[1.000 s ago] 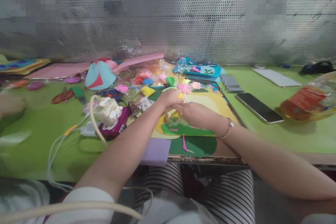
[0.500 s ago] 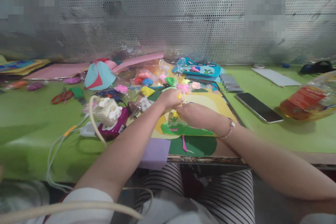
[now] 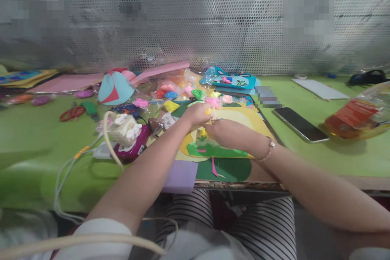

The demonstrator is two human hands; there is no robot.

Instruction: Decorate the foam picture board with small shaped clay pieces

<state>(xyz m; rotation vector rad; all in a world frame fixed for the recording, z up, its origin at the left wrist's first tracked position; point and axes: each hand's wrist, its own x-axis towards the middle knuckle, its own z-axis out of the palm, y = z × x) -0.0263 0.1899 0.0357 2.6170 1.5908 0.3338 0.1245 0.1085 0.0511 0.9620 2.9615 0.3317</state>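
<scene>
My left hand [image 3: 199,114] and my right hand [image 3: 219,131] meet over a yellow paper picture [image 3: 252,124] with a green grass strip along its bottom. The fingers of both are closed and drawn together at the tips. A small yellow bit [image 3: 209,111] shows at my left fingertips, but what the fingers grip is largely hidden. Below my right hand, a yellow flower shape [image 3: 202,132] with green leaves lies on the picture. Just beyond the hands are bagged lumps of soft clay: pink [image 3: 212,102], green [image 3: 198,94] and yellow [image 3: 171,106].
Left of my arms are a purple device [image 3: 131,148] with a cream decorated block [image 3: 125,129], cables and red-handled scissors [image 3: 72,113]. On the right lie a phone [image 3: 300,125] and a bottle of amber liquid [image 3: 355,118]. A perforated metal panel [image 3: 195,20] stands behind the green table [image 3: 344,154].
</scene>
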